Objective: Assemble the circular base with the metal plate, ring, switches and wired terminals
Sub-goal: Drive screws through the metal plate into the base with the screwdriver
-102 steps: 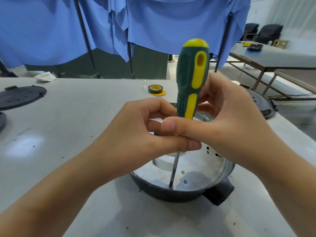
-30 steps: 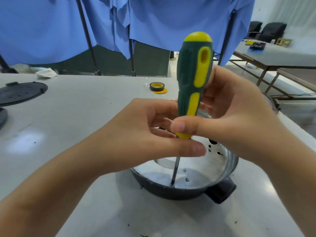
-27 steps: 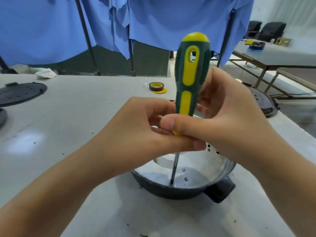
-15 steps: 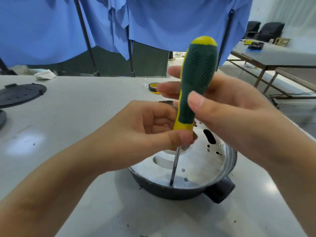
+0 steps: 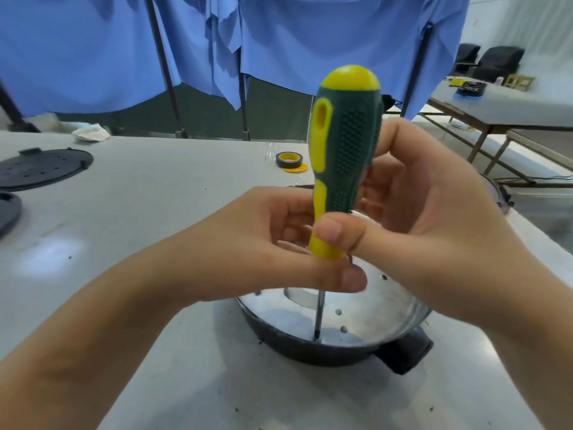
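Observation:
A black circular base point(image 5: 313, 352) sits on the white table, with a shiny metal plate point(image 5: 372, 318) lying inside it. A green and yellow screwdriver point(image 5: 344, 156) stands upright, its tip down on the plate near the front rim. My right hand point(image 5: 434, 218) wraps the lower part of the handle, thumb across the yellow collar. My left hand point(image 5: 266, 243) pinches the shaft just under the handle. The hands hide the back half of the plate.
A roll of black and yellow tape point(image 5: 289, 159) lies behind the base. Black round covers point(image 5: 40, 169) rest at the far left, another dark disc point(image 5: 496, 193) at the right edge. Blue cloths hang behind the table. A second table point(image 5: 508, 110) stands at the right.
The screwdriver handle has turned about its axis between frames, and my right hand has regripped lower on it. The tip stays on the same spot of the plate.

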Motion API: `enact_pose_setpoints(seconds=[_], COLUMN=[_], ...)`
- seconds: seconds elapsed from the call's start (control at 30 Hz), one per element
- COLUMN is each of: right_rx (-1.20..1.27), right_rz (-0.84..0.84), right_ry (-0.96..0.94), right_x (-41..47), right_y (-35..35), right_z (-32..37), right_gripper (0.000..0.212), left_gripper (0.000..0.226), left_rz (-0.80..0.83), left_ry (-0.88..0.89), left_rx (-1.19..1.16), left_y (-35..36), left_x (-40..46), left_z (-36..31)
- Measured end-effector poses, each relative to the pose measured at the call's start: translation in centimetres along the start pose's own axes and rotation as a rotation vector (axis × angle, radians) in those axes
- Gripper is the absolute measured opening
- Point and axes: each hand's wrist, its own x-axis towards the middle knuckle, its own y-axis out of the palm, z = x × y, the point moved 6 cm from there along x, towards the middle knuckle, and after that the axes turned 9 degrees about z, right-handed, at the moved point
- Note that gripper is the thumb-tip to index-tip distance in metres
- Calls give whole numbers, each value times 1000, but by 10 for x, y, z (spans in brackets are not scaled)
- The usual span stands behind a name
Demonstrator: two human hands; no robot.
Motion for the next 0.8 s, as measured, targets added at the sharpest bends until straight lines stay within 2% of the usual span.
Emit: enact_pose_setpoints(seconds=[0.2, 0.3, 0.4, 0.5, 0.6, 0.7, 0.8], right_rx=[-130, -193, -82, 177, 393, 375, 272], right_rz=[-236, -298, -211, 23, 263, 302, 220], right_ry=[40, 78, 128, 145, 157, 137, 93], right_x=[-6, -8, -6, -2, -3, -3, -1], right_y=[-4, -7, -8, -6, -4, -8, -8], right_z=[-2, -3, -9, -10, -9, -9, -11], right_gripper=[47, 53, 51, 35, 37, 42, 37], left_gripper=[46, 31, 17, 28, 33, 32, 33], left_rz=[-279, -292, -213, -78, 14, 87, 146], left_ry=[2, 20, 64, 36, 21, -20, -69], left_rx=[139, 179, 70, -46, -76, -136, -165], left_y=[-5, -2, 2, 7, 6, 3, 1], left_x=[-4, -4, -1, 3, 2, 0, -4], left_z=[-5, -8, -8, -3, 1, 7, 9])
